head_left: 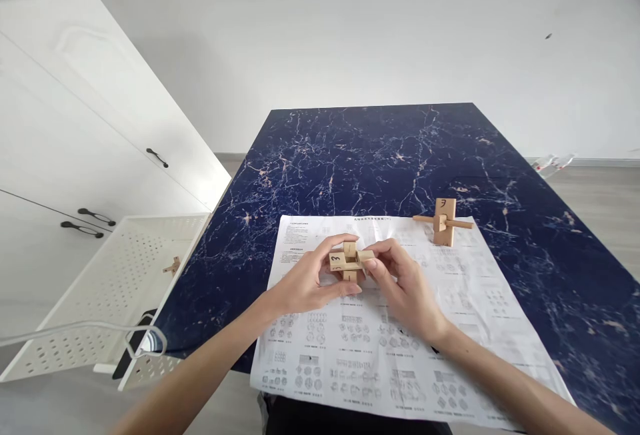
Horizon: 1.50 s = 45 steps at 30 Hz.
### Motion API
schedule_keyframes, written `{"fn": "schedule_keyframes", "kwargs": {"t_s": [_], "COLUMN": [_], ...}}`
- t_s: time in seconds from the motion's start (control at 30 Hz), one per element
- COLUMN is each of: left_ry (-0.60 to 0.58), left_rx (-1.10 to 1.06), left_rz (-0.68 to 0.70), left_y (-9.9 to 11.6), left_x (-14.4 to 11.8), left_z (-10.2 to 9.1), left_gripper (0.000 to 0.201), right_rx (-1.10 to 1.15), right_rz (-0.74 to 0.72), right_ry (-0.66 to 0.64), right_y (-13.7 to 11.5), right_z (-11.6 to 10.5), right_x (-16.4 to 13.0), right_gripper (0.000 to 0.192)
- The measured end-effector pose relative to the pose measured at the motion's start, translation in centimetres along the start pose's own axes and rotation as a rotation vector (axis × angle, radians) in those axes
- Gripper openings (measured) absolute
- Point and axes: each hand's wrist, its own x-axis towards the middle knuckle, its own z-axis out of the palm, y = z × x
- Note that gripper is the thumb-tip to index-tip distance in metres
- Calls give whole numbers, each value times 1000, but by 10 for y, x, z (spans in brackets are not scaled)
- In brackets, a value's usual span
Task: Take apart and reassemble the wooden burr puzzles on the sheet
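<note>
A partly interlocked wooden burr puzzle (338,262), marked with a 3, is held between both hands above a printed sheet. My left hand (314,276) grips it from the left, thumb at the near side and fingers at the far side. On the right, my right hand (403,278) pinches the puzzle's right end between thumb and fingers. An open gap shows in the middle of the puzzle. Farther right, a wooden cross-shaped assembly (444,222), also marked 3, stands at the sheet's upper right corner, apart from both hands.
The instruction sheet (320,388), full of small diagrams, covers the near part of the blue marbled table (350,162). A white perforated basket (100,282) stands at the left with a small wooden piece (173,266) in it. White cabinets (100,102) rise beyond.
</note>
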Motion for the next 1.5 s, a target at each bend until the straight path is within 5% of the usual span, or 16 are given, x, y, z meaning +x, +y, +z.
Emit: {"fn": "schedule_keyframes", "kwargs": {"t_s": [0.13,0.37,0.57,0.77,1.5], "left_ry": [6,68,10,-51,-15], "left_rx": [47,150,50,19,-116], "left_rz": [39,73,11,-71,-61], "left_y": [0,-3,2,8,4], "left_x": [-1,-1,-2,0,4], "left_z": [1,-1,0,1,-4], "left_gripper": [45,44,43,78,66], "right_rx": [7,-14,-9,17,37], "right_rz": [12,56,124,287,319], "right_ry": [-3,-26,-50,-52,-105], "right_y": [-2,-10,-12,-7,-12], "right_z": [2,2,1,-1,-3], "right_x": [1,3,5,6,7], "right_gripper": [18,29,39,53,55]}}
